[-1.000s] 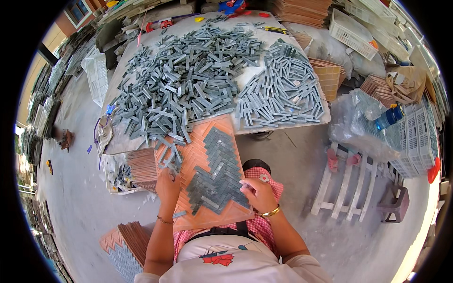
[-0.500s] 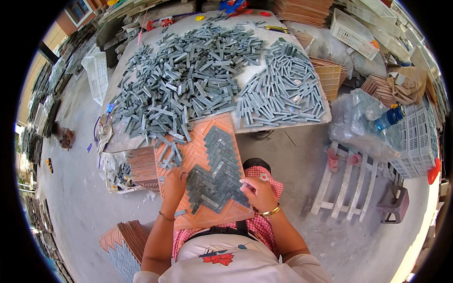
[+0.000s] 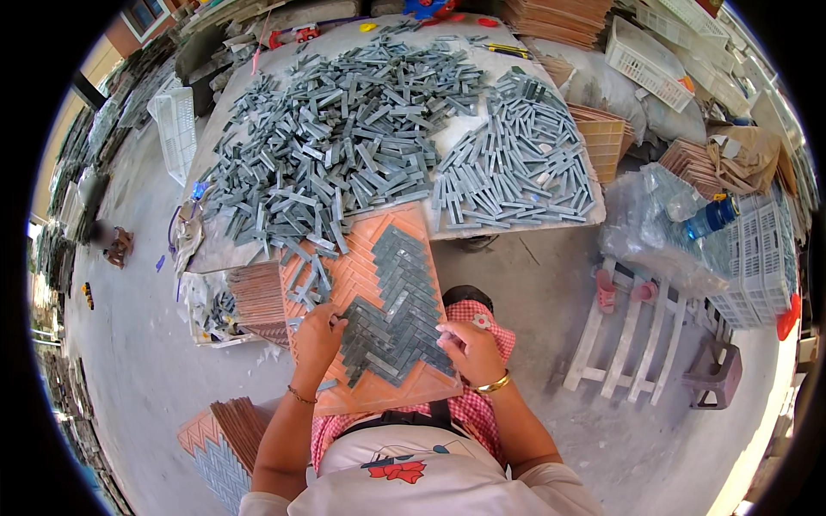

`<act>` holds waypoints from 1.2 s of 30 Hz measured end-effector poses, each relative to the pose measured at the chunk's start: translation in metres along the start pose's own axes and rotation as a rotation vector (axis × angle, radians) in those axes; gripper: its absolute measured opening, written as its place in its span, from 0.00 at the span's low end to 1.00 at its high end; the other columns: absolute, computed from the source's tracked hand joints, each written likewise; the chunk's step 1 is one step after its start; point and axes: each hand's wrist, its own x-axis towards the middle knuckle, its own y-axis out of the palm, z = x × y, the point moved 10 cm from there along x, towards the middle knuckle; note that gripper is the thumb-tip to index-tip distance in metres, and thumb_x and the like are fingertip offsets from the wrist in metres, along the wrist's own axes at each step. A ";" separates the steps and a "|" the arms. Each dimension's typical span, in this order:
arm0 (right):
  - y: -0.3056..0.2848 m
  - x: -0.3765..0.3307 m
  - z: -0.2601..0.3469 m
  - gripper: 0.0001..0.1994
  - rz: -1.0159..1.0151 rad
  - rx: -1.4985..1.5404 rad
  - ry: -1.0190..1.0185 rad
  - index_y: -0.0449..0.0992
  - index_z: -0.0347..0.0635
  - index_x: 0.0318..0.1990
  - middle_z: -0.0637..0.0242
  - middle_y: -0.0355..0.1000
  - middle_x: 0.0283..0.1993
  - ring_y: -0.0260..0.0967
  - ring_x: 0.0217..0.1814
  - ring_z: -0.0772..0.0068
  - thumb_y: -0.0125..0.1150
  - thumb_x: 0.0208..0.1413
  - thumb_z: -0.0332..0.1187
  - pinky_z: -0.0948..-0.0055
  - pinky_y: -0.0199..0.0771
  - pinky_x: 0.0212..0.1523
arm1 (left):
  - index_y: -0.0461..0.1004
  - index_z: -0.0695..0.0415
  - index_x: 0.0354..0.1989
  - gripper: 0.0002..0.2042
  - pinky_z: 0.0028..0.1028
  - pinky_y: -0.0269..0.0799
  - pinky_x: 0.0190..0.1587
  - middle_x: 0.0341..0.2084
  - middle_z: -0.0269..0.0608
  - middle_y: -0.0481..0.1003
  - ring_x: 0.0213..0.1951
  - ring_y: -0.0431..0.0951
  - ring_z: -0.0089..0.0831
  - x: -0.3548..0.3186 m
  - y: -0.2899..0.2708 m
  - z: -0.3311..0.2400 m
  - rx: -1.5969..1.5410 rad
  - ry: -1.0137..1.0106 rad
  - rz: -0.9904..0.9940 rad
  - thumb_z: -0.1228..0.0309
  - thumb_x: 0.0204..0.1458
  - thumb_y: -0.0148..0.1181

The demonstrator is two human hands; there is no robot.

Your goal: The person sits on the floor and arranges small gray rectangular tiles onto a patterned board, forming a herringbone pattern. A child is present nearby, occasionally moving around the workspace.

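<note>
An orange herringbone-grooved tray leans between the table and my lap. Dark grey stone strips fill a zigzag band of its slots, and several loose strips lie on its upper left. My left hand is over the tray's left part, fingers closed, with the dark end of a strip at the fingertips. At the right edge of the band, my right hand has its thumb and fingers drawn together; anything between them is hidden.
A heap of grey strips covers the table, with a flatter spread of strips on its right. Stacked orange trays stand below its left corner, and more at lower left. A wooden pallet and stool stand right.
My left hand has turned slightly, and a dark strip end now shows at its fingertips. My right hand stays nearly in place. The view has shifted a little.
</note>
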 end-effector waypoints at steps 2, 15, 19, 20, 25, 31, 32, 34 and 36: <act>0.000 0.001 0.002 0.12 -0.001 -0.019 -0.023 0.73 0.35 0.39 0.60 0.72 0.29 0.70 0.27 0.67 0.62 0.45 0.23 0.73 0.69 0.29 | 0.73 0.63 0.31 0.08 0.35 0.68 0.29 0.26 0.47 0.73 0.28 0.74 0.43 -0.001 0.000 -0.001 -0.011 0.002 -0.018 0.77 0.41 0.63; 0.053 0.044 0.017 0.10 0.085 -0.094 -0.151 0.75 0.38 0.39 0.61 0.74 0.29 0.71 0.27 0.68 0.62 0.47 0.26 0.73 0.70 0.29 | 0.72 0.66 0.37 0.09 0.39 0.69 0.36 0.32 0.53 0.73 0.35 0.73 0.50 0.015 -0.011 -0.009 -0.073 0.129 -0.170 0.77 0.47 0.56; 0.074 0.079 0.033 0.08 0.103 -0.110 -0.169 0.75 0.37 0.37 0.58 0.74 0.30 0.72 0.29 0.63 0.60 0.49 0.28 0.69 0.70 0.31 | 0.70 0.66 0.43 0.14 0.38 0.68 0.45 0.38 0.52 0.73 0.44 0.72 0.47 0.006 -0.001 -0.051 0.057 0.343 -0.100 0.74 0.47 0.57; 0.077 0.083 0.036 0.07 0.103 -0.088 -0.167 0.75 0.37 0.36 0.58 0.74 0.30 0.72 0.30 0.61 0.59 0.49 0.28 0.68 0.70 0.31 | 0.69 0.67 0.46 0.17 0.39 0.65 0.49 0.42 0.51 0.72 0.47 0.70 0.46 -0.005 0.006 -0.052 0.135 0.333 -0.109 0.72 0.47 0.58; 0.070 0.083 0.026 0.06 0.083 -0.023 -0.094 0.75 0.37 0.35 0.58 0.74 0.29 0.72 0.29 0.62 0.59 0.49 0.27 0.70 0.70 0.29 | 0.62 0.65 0.57 0.30 0.45 0.50 0.62 0.58 0.49 0.62 0.61 0.59 0.41 -0.039 0.040 -0.053 0.253 0.247 -0.015 0.63 0.46 0.61; 0.070 0.084 0.025 0.05 0.075 -0.125 -0.118 0.75 0.37 0.33 0.59 0.74 0.28 0.72 0.28 0.60 0.59 0.49 0.28 0.68 0.70 0.29 | 0.60 0.64 0.58 0.33 0.46 0.48 0.63 0.59 0.48 0.61 0.61 0.59 0.40 -0.035 0.041 -0.051 0.238 0.268 -0.029 0.61 0.44 0.63; 0.072 0.085 0.025 0.05 0.067 -0.145 -0.136 0.75 0.38 0.33 0.60 0.74 0.28 0.72 0.28 0.60 0.59 0.49 0.28 0.67 0.70 0.30 | 0.60 0.63 0.59 0.33 0.45 0.48 0.63 0.59 0.48 0.61 0.61 0.59 0.40 -0.034 0.042 -0.050 0.243 0.280 -0.041 0.61 0.44 0.63; 0.079 0.085 0.026 0.06 0.069 -0.293 -0.248 0.75 0.38 0.33 0.59 0.74 0.29 0.72 0.29 0.60 0.60 0.46 0.28 0.68 0.70 0.31 | 0.60 0.63 0.59 0.33 0.45 0.48 0.63 0.60 0.47 0.60 0.62 0.58 0.39 -0.033 0.042 -0.047 0.254 0.301 -0.065 0.61 0.44 0.63; 0.087 0.083 0.026 0.06 0.122 -0.401 -0.271 0.75 0.38 0.31 0.59 0.73 0.29 0.71 0.31 0.58 0.61 0.45 0.28 0.67 0.70 0.32 | 0.61 0.63 0.58 0.33 0.45 0.47 0.63 0.60 0.46 0.60 0.62 0.57 0.39 -0.035 0.036 -0.045 0.174 0.255 -0.068 0.61 0.44 0.62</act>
